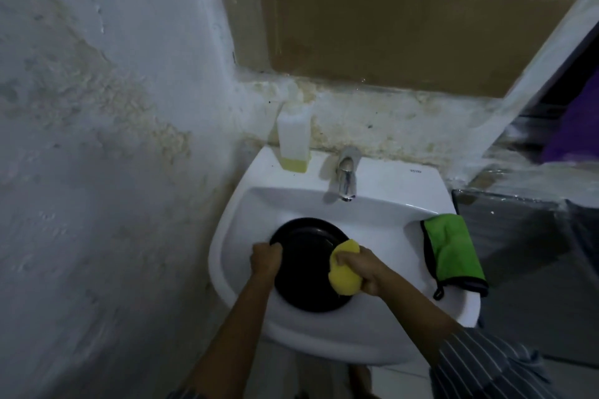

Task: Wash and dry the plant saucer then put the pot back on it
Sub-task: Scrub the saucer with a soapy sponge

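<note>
Scrubbing a black plant saucer (308, 272) inside a white sink (389, 236), a person steadies the dish with the left hand (266, 258), fingers curled over its left rim, while the right hand (358, 269) squeezes a yellow sponge (344, 272) against its right rim. The saucer sits in the basin toward the front-left, tilted up toward the camera; it is round, with no long axis. It lies between the two hands, the sponge touching its right side, so the next wipe would likely travel leftward across its face. The tap (346, 176) at the sink's back edge shows no running water. Counted: one saucer, one sponge, one green cloth (452, 249) draped over the sink's right edge, one soap bottle (293, 142) at the back-left corner. No pot is in view.
</note>
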Available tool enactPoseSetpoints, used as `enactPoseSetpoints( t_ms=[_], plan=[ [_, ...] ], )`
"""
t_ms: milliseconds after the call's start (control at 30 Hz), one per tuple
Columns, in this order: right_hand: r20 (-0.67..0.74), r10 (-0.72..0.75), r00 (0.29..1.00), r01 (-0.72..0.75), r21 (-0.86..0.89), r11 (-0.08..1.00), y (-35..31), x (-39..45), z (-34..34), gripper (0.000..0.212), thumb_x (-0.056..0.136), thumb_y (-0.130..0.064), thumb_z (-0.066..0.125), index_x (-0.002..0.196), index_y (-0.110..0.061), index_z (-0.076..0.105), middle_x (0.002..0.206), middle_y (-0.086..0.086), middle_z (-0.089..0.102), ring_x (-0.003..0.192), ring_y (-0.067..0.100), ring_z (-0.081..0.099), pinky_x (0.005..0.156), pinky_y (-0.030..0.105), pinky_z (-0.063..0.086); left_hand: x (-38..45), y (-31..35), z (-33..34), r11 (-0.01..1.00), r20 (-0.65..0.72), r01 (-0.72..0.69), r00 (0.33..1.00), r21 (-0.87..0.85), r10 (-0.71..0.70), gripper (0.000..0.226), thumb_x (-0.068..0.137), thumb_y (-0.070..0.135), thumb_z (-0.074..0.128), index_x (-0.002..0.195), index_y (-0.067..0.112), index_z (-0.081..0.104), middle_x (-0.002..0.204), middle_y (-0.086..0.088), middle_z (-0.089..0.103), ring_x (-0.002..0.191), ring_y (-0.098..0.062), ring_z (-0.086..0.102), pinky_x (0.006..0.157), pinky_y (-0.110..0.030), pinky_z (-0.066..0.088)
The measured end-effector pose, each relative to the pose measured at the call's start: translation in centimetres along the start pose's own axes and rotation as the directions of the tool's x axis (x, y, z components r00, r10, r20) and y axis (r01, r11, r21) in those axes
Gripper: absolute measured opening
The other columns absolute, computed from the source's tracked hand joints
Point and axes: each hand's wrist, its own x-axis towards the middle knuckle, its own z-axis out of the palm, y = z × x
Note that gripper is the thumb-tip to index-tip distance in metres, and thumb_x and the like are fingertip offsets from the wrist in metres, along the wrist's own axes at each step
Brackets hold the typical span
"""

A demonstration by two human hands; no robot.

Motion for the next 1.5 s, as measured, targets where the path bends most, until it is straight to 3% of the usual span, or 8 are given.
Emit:
enactPoseSetpoints(
  t_ms=[300, 467, 600, 900, 1033, 1133, 1367, 1500],
  plan=[
    [-0.010, -0.016, 1.000, 0.014, -0.105, 0.994, 1.4, 0.8, -0.3, 0.043, 0.081, -0.014, 0.070, 0.120, -0.008, 0.051, 0.123, 0.018, 0.055, 0.098, 0.031, 0.056, 0.084, 0.044, 0.051, -0.5, -3.5, 3.9, 0.999, -0.049, 0.018, 0.999, 0.029, -0.017, 0.070, 0.092, 0.004, 0.048, 0.146, 0.000, 0.004, 0.145, -0.030, 0.032, 0.130, -0.041, 0.040, 0.110, -0.043, 0.033],
    [0.043, -0.046, 0.998, 0.054, -0.199, 0.978, 1.4, 1.7, -1.6, 0.047, 0.071, -0.014, 0.081, 0.111, -0.006, 0.059, 0.113, 0.014, 0.062, 0.101, 0.031, 0.061, 0.079, 0.039, 0.051, 0.5, -4.1, 3.7, 0.996, 0.013, 0.027, 1.000, 0.089, -0.028, 0.037, 0.095, 0.006, 0.045, 0.124, -0.016, 0.045, 0.130, -0.031, 0.051, 0.119, -0.040, 0.051, 0.102, -0.044, 0.042],
    [0.002, -0.099, 0.995, 0.095, -0.281, 0.955, 1.3, 2.4, -2.0, 0.032, 0.074, -0.009, 0.076, 0.104, -0.003, 0.064, 0.106, 0.018, 0.065, 0.089, 0.029, 0.065, 0.073, 0.036, 0.055, -0.2, -4.0, 4.0, 0.991, -0.040, 0.009, 0.999, 0.137, -0.004, 0.033, 0.097, 0.004, 0.037, 0.125, -0.013, 0.042, 0.132, -0.027, 0.049, 0.120, -0.037, 0.049, 0.103, -0.039, 0.038],
    [-0.023, -0.215, 0.976, 0.155, -0.617, 0.771, 0.6, 2.6, -3.2, 0.048, 0.080, -0.031, 0.071, 0.117, -0.003, 0.060, 0.122, 0.017, 0.061, 0.111, 0.031, 0.059, 0.089, 0.031, 0.047, -1.9, -5.1, 3.9, 0.983, -0.170, -0.185, 0.968, 0.012, 0.184, 0.022, 0.100, 0.007, 0.029, 0.111, 0.000, 0.046, 0.120, -0.023, 0.055, 0.098, -0.027, 0.052, 0.090, -0.033, 0.040],
    [-0.023, -0.243, 0.970, 0.192, -0.540, 0.819, 0.5, 2.4, -3.4, 0.066, 0.087, -0.047, 0.059, 0.134, -0.006, 0.039, 0.134, 0.016, 0.049, 0.121, 0.031, 0.049, 0.086, 0.027, 0.037, -2.7, -5.5, 4.1, 0.960, -0.232, -0.279, 0.936, -0.032, 0.265, 0.034, 0.102, 0.018, 0.029, 0.119, -0.003, 0.050, 0.119, -0.021, 0.058, 0.108, -0.032, 0.055, 0.089, -0.032, 0.040],
    [-0.046, -0.241, 0.969, 0.183, -0.518, 0.836, 0.2, 2.1, -3.4, 0.054, 0.097, -0.042, 0.036, 0.138, -0.007, 0.031, 0.137, 0.023, 0.043, 0.122, 0.035, 0.045, 0.090, 0.032, 0.036, -2.8, -5.7, 4.3, 0.946, -0.271, -0.318, 0.917, -0.057, 0.292, 0.038, 0.102, 0.024, 0.029, 0.117, -0.001, 0.053, 0.116, -0.020, 0.060, 0.106, -0.031, 0.056, 0.090, -0.031, 0.040],
    [0.020, -0.596, 0.803, 0.357, -0.817, 0.453, -0.1, 1.6, -2.2, 0.059, 0.096, -0.022, 0.046, 0.146, -0.008, 0.020, 0.136, 0.023, 0.039, 0.124, 0.035, 0.042, 0.103, 0.040, 0.038, -3.4, -4.7, 5.1, 0.885, -0.280, -0.448, 0.872, -0.128, 0.401, 0.035, 0.101, 0.027, 0.031, 0.112, 0.007, 0.057, 0.106, -0.006, 0.061, 0.094, -0.016, 0.054, 0.085, -0.025, 0.041],
    [0.069, -0.656, 0.752, 0.402, -0.836, 0.373, -1.7, 1.3, -0.2, 0.044, 0.088, -0.006, 0.051, 0.131, -0.006, 0.040, 0.131, 0.016, 0.048, 0.118, 0.029, 0.048, 0.097, 0.032, 0.039, -4.0, -4.3, 6.2, 0.847, -0.296, -0.517, 0.834, -0.120, 0.466, 0.027, 0.101, 0.027, 0.034, 0.099, 0.016, 0.058, 0.088, 0.010, 0.059, 0.078, 0.002, 0.053, 0.063, 0.002, 0.039]
  ],
)
